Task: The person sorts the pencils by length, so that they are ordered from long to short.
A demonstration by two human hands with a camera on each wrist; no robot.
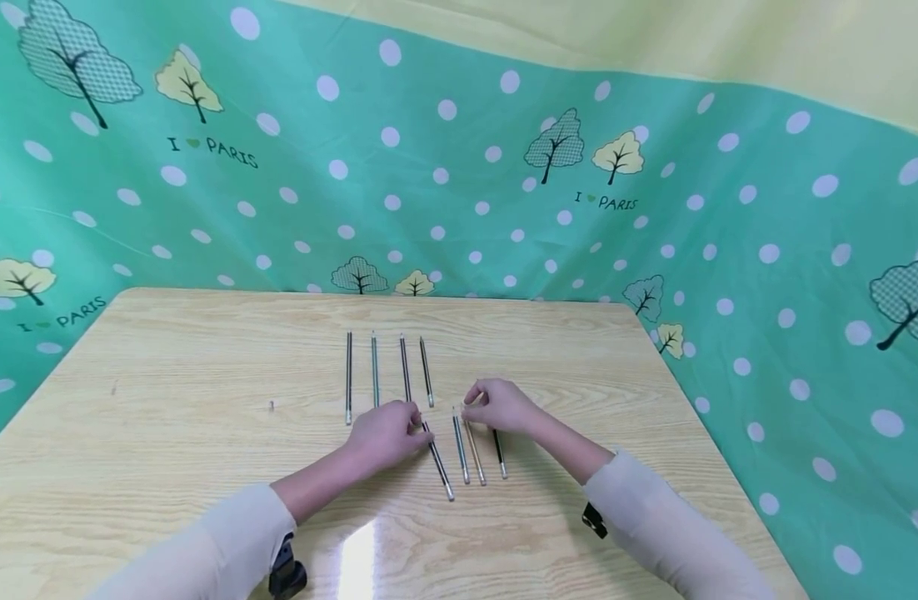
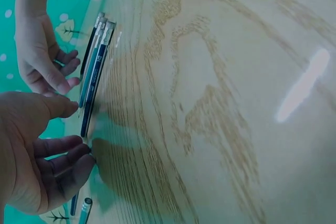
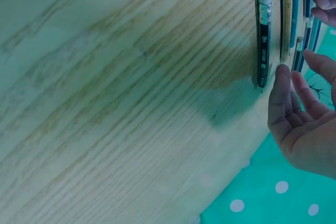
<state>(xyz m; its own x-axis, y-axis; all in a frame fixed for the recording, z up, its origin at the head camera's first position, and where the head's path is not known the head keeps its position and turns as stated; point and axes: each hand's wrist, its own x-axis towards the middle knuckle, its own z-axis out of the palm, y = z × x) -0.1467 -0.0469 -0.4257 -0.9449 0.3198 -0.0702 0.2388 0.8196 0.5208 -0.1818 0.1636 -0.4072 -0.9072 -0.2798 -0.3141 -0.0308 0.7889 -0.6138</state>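
A near row of pencils lies on the wooden table, eraser ends toward the person. My left hand (image 1: 384,433) is at the far end of a dark striped pencil (image 1: 441,471); thumb and fingers stand apart in the left wrist view. Beside that pencil lie a blue pencil (image 1: 460,450), a tan pencil (image 1: 475,458) and a black pencil (image 1: 500,458). The fingertips of my right hand (image 1: 500,406) are right at the tan pencil's tip, with a gap between thumb and fingers in the right wrist view. The black pencil (image 3: 263,45) is marked HB.
Farther back is another row: a dark pencil (image 1: 349,375), a teal pencil (image 1: 375,367), a dark striped one (image 1: 405,367) and a shorter dark one (image 1: 426,375). A tiny scrap (image 1: 271,406) lies to their left. A green dotted curtain (image 1: 429,192) hangs behind the table (image 1: 204,358).
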